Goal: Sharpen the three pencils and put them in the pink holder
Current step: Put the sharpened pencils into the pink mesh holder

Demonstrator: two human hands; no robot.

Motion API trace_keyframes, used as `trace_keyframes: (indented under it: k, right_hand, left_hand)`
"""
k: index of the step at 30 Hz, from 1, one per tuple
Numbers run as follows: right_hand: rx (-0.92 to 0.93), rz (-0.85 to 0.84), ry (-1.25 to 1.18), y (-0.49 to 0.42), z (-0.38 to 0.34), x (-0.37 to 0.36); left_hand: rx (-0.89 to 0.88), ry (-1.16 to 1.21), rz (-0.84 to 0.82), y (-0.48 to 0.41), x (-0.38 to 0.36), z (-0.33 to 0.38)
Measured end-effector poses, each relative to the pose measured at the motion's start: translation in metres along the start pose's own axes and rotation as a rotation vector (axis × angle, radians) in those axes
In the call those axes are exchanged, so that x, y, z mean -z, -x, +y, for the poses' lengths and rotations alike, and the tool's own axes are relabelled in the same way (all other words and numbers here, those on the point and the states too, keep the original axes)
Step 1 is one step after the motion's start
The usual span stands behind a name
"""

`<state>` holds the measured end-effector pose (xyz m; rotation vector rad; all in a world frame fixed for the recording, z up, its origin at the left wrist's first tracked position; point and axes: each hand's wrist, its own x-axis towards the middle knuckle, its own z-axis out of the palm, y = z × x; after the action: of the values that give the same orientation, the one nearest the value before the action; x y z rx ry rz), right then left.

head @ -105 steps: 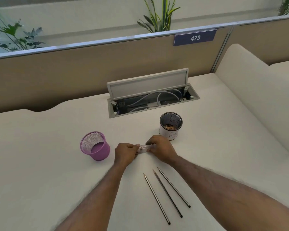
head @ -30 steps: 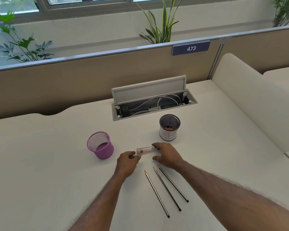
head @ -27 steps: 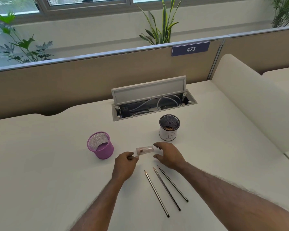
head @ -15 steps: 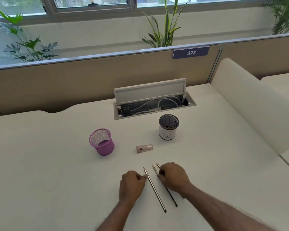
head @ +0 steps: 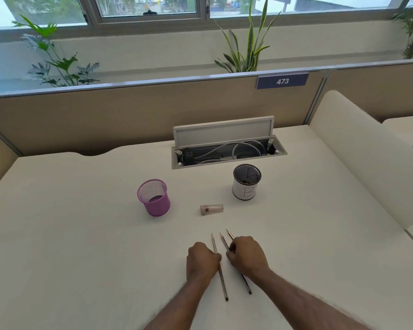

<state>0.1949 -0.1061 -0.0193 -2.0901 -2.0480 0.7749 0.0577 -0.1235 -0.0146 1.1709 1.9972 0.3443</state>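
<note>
Gathering step: my left hand [head: 202, 259] curls on the leftmost of 3 pencils [head: 220, 270], my right hand [head: 246, 256] closes over the other 2. All lie nearer me than the sharpener [head: 211, 209]; pink holder [head: 153, 197] sits left of it. Next: lift 1, fetch sharpener.

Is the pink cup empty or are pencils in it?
Empty. The pink holder stands upright with nothing sticking out, and all three pencils still lie on the desk by the hands.
</note>
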Motion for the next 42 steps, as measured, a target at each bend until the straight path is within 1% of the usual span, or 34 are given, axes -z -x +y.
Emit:
trace_keyframes:
  k: [2,3,5,6,8,10,14,17,21,25,29,33,35,38,42]
  right_hand:
    - [-0.001,0.008,-0.039,0.001,-0.002,0.0]
    - [-0.01,0.017,-0.095,0.002,-0.004,0.001]
    - [-0.037,0.025,-0.304,0.003,-0.007,0.003]
    - [-0.043,0.002,-0.436,0.003,-0.009,0.005]
    - [-0.039,-0.069,-0.674,0.005,-0.013,0.011]
    - [0.007,-0.144,-0.821,0.009,-0.019,0.017]
    - [0.096,-0.2,-0.928,0.015,-0.037,0.022]
    - [0.105,-0.223,-1.012,0.014,-0.047,0.02]
    - [0.16,-0.256,-1.056,0.004,-0.061,0.021]
    - [0.221,-0.294,-1.04,-0.003,-0.077,0.026]
    - [0.311,-0.352,-1.07,-0.022,-0.104,0.041]
    - [0.394,-0.399,-1.047,-0.05,-0.129,0.056]
    - [0.427,-0.404,-1.027,-0.061,-0.145,0.066]
    - [0.478,-0.397,-1.011,-0.078,-0.173,0.082]
    - [0.528,-0.32,-0.952,-0.103,-0.205,0.093]
  left_hand:
    - [-0.024,0.021,-0.019,0.002,0.002,-0.002]
    - [-0.053,0.047,-0.031,0.002,0.004,-0.004]
    - [-0.109,0.148,-0.055,0.003,0.007,-0.011]
    - [-0.137,0.209,-0.064,0.004,0.01,-0.015]
    - [-0.189,0.339,-0.078,0.007,0.019,-0.019]
    - [-0.236,0.437,-0.079,0.013,0.03,-0.023]
    - [-0.303,0.543,-0.056,0.023,0.049,-0.025]
    - [-0.337,0.565,-0.033,0.027,0.061,-0.023]
    - [-0.375,0.564,0.004,0.025,0.077,-0.024]
    - [-0.402,0.481,0.092,0.023,0.09,-0.023]
    - [-0.481,0.374,0.219,0.015,0.12,-0.011]
    - [-0.57,0.241,0.389,0.005,0.145,0.006]
    - [-0.613,0.15,0.449,-0.004,0.156,0.011]
    - [-0.621,0.058,0.533,-0.02,0.177,0.022]
    - [-0.621,0.004,0.648,-0.038,0.204,0.033]
